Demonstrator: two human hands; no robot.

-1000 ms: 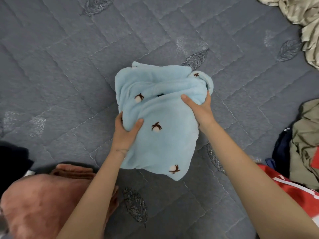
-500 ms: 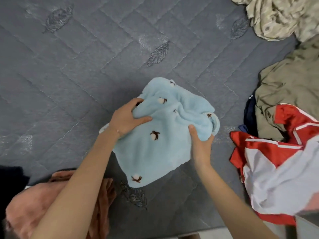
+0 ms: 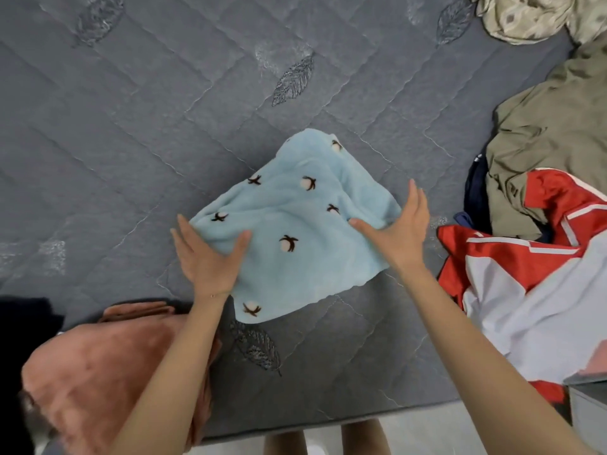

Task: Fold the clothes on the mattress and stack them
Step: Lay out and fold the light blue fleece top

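Observation:
A light blue fleece garment (image 3: 295, 231) with small brown-and-white cotton motifs lies folded into a rough square in the middle of the grey quilted mattress (image 3: 138, 133). My left hand (image 3: 207, 257) holds its left edge, thumb on top and straight fingers along the side. My right hand (image 3: 399, 231) holds the right edge the same way, thumb on the cloth and fingers pointing away from me. A folded pink fleece piece (image 3: 98, 372) lies at the near left, partly hidden by my left forearm.
Unfolded clothes are heaped at the right: a red and white jacket (image 3: 525, 284), an olive garment (image 3: 558, 133), something navy (image 3: 476, 192), and a beige patterned cloth (image 3: 525, 18) at the far right. A black item (image 3: 23, 339) sits at the left edge. The mattress's near edge (image 3: 328, 425) meets the floor.
The view has swung and the blue garment has gone from a bunched bundle to a flatter square. My fingers have straightened along its two side edges.

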